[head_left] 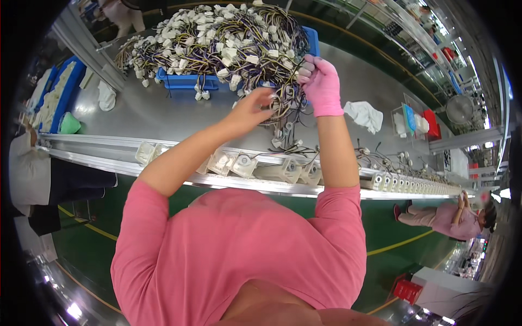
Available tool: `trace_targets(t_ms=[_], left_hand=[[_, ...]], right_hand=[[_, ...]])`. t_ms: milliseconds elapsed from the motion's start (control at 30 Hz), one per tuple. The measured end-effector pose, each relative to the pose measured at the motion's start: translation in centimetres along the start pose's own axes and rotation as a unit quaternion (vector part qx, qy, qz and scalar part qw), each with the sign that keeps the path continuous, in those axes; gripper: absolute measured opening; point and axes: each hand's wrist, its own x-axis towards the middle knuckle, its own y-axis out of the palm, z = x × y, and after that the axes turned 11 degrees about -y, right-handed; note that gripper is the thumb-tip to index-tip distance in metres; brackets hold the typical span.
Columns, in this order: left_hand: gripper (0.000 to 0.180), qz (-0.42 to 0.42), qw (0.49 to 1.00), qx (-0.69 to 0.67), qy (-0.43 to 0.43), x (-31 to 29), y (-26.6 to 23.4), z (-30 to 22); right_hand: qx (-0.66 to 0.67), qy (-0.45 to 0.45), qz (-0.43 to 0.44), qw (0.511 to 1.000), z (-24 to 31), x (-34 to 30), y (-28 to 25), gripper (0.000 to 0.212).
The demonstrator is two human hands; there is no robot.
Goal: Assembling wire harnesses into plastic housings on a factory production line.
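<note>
My right hand (324,84), in a pink glove with greyish fingertips, is raised at the right end of a big heap of wire harnesses (228,41). Its fingers are closed on dark wires that hang from the heap. My bare left hand (251,112) is just left of a hanging bunch of wires (283,103), thumb and fingers apart, and I see nothing held between them. White plastic connectors cap the wires. Part of the heap lies in a blue bin (187,81), which it mostly hides.
White plastic fixtures (243,164) line a metal rail along the table's near edge. White cloths (364,116) lie on the grey metal table (179,117). Another blue bin (57,98) stands at the left. One person (451,220) is at the far right, another (32,168) at the left.
</note>
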Motion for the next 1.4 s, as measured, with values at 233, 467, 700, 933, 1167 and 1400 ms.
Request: trace_targets(t_ms=[233, 467, 700, 933, 1167, 1400], left_hand=[[0.059, -0.131, 0.927, 0.315, -0.157, 8.2, 3.4, 4.9], [0.020, -0.155, 0.957, 0.243, -0.041, 8.8, 1.2, 4.0], [0.014, -0.075, 0.962, -0.093, -0.245, 9.6, -3.6, 6.4], [0.009, 0.084, 0.948, -0.272, -0.143, 9.7, -4.3, -1.3], [0.032, -0.278, 0.935, 0.181, -0.125, 10.7, -8.4, 3.0], [0.043, 0.033, 0.992, 0.037, 0.115, 5.1, 2.3, -6.3]], right_hand=[[0.059, -0.011, 0.038, 0.997, 0.0, 2.0, -0.8, 0.021], [0.029, -0.130, -0.094, 0.987, 4.0, -0.1, -4.2, 0.029], [0.107, -0.220, -0.082, 0.966, 9.8, -0.4, -10.2, 0.025], [0.092, -0.113, 0.036, 0.989, 6.8, 2.0, -7.7, 0.024], [0.232, -0.294, 0.208, 0.903, 11.6, -1.6, 2.5, 0.023], [0.129, -0.157, 0.153, 0.967, 2.1, -1.4, 5.5, 0.033]])
